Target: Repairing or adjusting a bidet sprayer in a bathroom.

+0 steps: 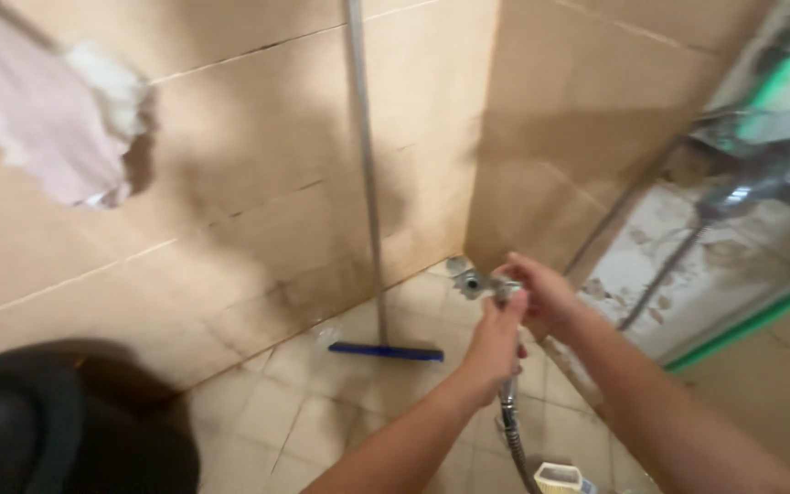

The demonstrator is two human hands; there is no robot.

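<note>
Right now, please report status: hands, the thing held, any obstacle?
Left hand and right hand both grip the spray head. Metal hose hangs below. Squeegee stands apart by wall.

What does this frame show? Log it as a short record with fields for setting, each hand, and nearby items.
setting: tiled bathroom corner, beige wall tiles, pale floor tiles
left hand: closed around the metal spray head, whose metal hose hangs down
right hand: gripping the same spray head from the far side
nearby: blue floor squeegee leaning in the corner; pink cloth hanging upper left; dark bin lower left
</note>
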